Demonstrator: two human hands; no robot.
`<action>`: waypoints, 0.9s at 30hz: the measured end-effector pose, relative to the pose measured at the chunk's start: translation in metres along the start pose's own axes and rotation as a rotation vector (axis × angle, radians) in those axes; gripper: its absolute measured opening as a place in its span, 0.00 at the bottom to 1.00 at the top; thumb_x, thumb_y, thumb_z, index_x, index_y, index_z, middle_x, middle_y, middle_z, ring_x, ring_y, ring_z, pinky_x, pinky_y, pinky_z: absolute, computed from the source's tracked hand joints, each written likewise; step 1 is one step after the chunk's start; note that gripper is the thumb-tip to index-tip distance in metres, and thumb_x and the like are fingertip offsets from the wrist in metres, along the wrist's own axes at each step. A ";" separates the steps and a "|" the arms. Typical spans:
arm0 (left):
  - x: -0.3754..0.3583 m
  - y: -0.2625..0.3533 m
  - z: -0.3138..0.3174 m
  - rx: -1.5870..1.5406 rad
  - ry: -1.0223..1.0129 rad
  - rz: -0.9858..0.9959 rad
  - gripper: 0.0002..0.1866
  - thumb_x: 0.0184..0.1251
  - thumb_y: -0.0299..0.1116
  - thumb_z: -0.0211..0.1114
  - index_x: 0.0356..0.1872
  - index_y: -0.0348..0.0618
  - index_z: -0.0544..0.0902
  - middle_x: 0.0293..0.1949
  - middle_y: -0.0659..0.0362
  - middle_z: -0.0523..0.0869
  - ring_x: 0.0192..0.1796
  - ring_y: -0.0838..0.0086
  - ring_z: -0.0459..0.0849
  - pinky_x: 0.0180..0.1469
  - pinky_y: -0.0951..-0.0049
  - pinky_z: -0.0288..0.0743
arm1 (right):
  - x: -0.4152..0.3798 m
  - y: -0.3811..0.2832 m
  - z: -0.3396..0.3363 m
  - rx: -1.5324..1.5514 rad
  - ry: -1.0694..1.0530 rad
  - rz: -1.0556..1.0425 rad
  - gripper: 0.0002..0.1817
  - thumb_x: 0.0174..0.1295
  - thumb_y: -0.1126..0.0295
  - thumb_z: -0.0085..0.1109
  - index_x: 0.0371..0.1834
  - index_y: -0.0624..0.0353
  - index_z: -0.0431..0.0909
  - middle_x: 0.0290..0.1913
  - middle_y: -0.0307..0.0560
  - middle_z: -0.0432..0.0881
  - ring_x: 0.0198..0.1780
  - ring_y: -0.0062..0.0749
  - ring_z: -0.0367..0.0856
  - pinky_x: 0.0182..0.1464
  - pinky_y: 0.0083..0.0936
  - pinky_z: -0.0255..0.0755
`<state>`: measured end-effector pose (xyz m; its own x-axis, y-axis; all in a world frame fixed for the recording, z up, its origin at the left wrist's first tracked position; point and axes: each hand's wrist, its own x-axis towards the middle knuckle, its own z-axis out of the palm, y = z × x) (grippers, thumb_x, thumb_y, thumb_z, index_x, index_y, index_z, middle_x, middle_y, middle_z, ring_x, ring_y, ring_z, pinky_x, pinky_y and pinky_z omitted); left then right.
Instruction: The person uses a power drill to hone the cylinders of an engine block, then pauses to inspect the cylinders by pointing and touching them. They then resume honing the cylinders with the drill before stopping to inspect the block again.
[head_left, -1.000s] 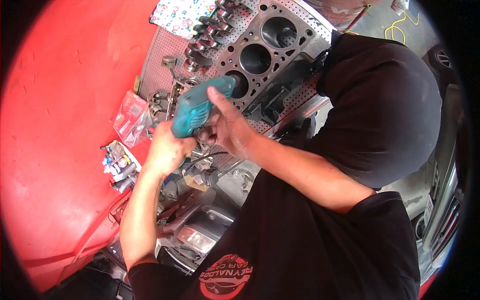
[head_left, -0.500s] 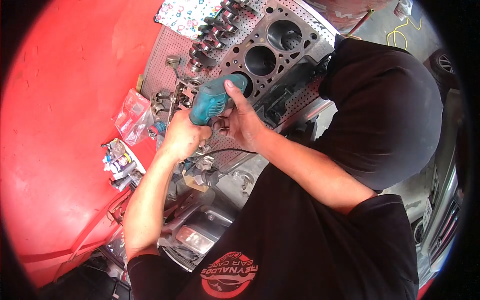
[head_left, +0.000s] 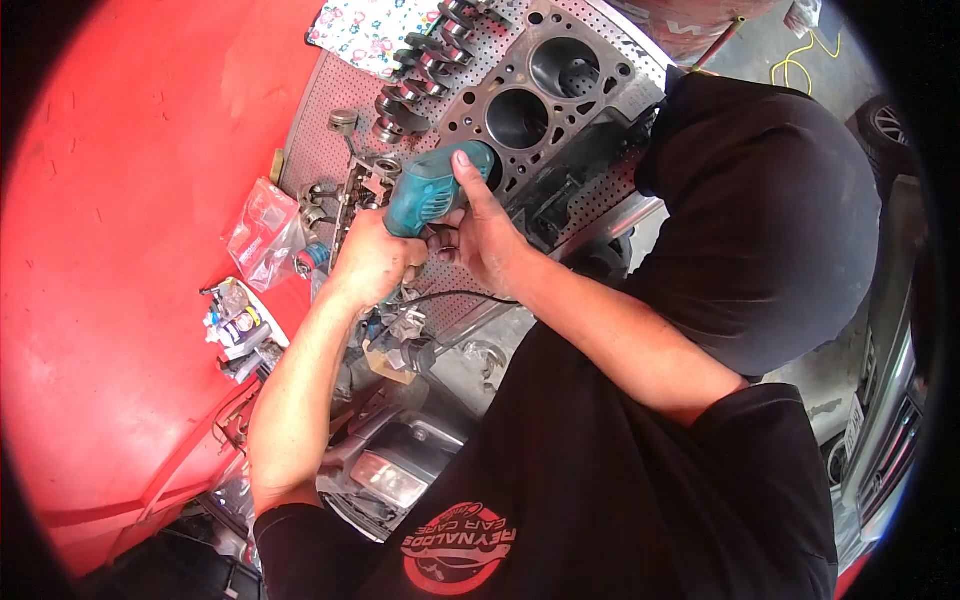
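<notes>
A teal power tool (head_left: 428,192) is tilted over the engine block (head_left: 545,60), with its upper end covering part of the lowest visible cylinder bore. My left hand (head_left: 375,262) is wrapped around its lower end. My right hand (head_left: 488,225) holds its side, thumb along the top of the housing and fingers curled beneath. A black cord (head_left: 465,296) runs below my hands. The tool's working tip is hidden. Left of the block, a crankshaft (head_left: 425,70) lies on the perforated surface (head_left: 320,130).
Pistons (head_left: 343,122), a plastic bag (head_left: 265,235) and a flowered cloth (head_left: 375,35) lie around the parts. A red panel (head_left: 150,200) fills the left. At right is a large form in black cloth (head_left: 770,230), perhaps another person. A headlight (head_left: 390,478) shows below.
The view has shifted very slightly. Both hands and the power tool stay in nearly the same place on the block, and the grip looks unchanged.
</notes>
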<state>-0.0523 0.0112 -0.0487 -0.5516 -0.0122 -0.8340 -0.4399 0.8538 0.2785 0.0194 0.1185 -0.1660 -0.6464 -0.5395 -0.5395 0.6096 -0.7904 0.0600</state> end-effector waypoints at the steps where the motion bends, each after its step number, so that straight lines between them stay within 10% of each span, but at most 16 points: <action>1: -0.003 0.002 0.000 0.028 0.009 -0.002 0.08 0.50 0.23 0.64 0.33 0.35 0.85 0.23 0.60 0.83 0.25 0.76 0.81 0.29 0.71 0.73 | 0.002 0.002 -0.001 -0.013 -0.018 -0.003 0.41 0.63 0.18 0.46 0.51 0.43 0.85 0.39 0.32 0.87 0.35 0.22 0.73 0.44 0.26 0.63; 27: -0.107 -0.006 -0.037 0.003 0.116 0.016 0.05 0.57 0.22 0.66 0.35 0.35 0.84 0.27 0.68 0.81 0.30 0.82 0.75 0.34 0.74 0.70 | -0.039 0.008 0.038 -0.104 -0.283 0.109 0.39 0.69 0.28 0.52 0.62 0.53 0.78 0.48 0.42 0.85 0.40 0.26 0.84 0.37 0.25 0.74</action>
<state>-0.0171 -0.0125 0.0561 -0.6371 -0.0584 -0.7686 -0.4283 0.8559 0.2900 0.0324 0.1225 -0.1128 -0.6680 -0.6901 -0.2785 0.7163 -0.6977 0.0109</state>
